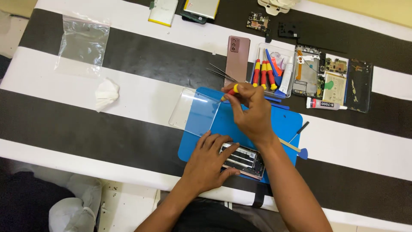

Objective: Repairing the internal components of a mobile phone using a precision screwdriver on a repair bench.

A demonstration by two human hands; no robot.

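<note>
An opened phone (245,159) with its insides showing lies on a blue work mat (283,122) near the table's front edge. My left hand (210,161) rests flat on the phone's left end, fingers spread, pressing it down. My right hand (251,111) hovers above the mat, fingers closed around a red and yellow screwdriver (230,93) whose handle sticks out up and to the left. A clear plastic sheet (193,111) lies partly over the mat's left edge, just left of my right hand.
A clear tray (279,88) holds several screwdrivers and tools behind the mat, beside tweezers (221,72), a brown phone back cover (237,58), dismantled phone parts (330,75) and a glue tube (325,104). At left lie a white tissue (106,93) and plastic bag (83,41). A spudger (294,147) lies right.
</note>
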